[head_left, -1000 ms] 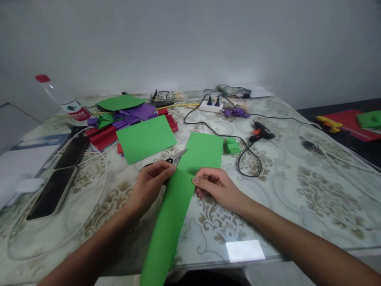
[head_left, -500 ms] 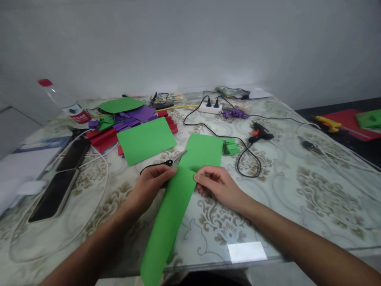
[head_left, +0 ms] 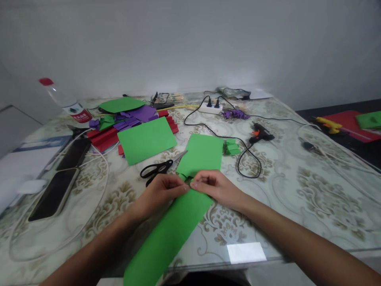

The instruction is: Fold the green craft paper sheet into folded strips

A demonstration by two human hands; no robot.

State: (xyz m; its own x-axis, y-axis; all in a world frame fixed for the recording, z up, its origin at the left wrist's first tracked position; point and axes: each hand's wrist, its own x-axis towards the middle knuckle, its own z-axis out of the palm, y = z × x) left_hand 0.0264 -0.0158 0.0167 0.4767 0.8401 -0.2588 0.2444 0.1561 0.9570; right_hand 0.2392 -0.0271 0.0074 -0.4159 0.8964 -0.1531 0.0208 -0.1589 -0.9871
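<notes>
A long sheet of green paper [head_left: 172, 234] runs from between my hands down past the table's front edge. My left hand [head_left: 166, 192] pinches its far edge, and my right hand [head_left: 212, 186] grips the same edge close beside it. The fingertips of both hands nearly meet. Just beyond them a second green sheet [head_left: 201, 153] lies flat on the table. Black-handled scissors [head_left: 162, 167] rest to the left of that sheet, their blade tips over its edge. The paper's far edge is partly hidden by my fingers.
Another green sheet [head_left: 147, 141] lies over red and purple paper pieces at the left. Two phones [head_left: 55, 194] and a bottle [head_left: 74, 109] stand farther left. A black glue gun [head_left: 260, 133], its looped cord and a white power strip [head_left: 210, 107] occupy the right and back.
My hands have come closer together and slightly toward me. The green paper has spread wider and shifted, its near end now farther left. The scissors' handles are now uncovered.
</notes>
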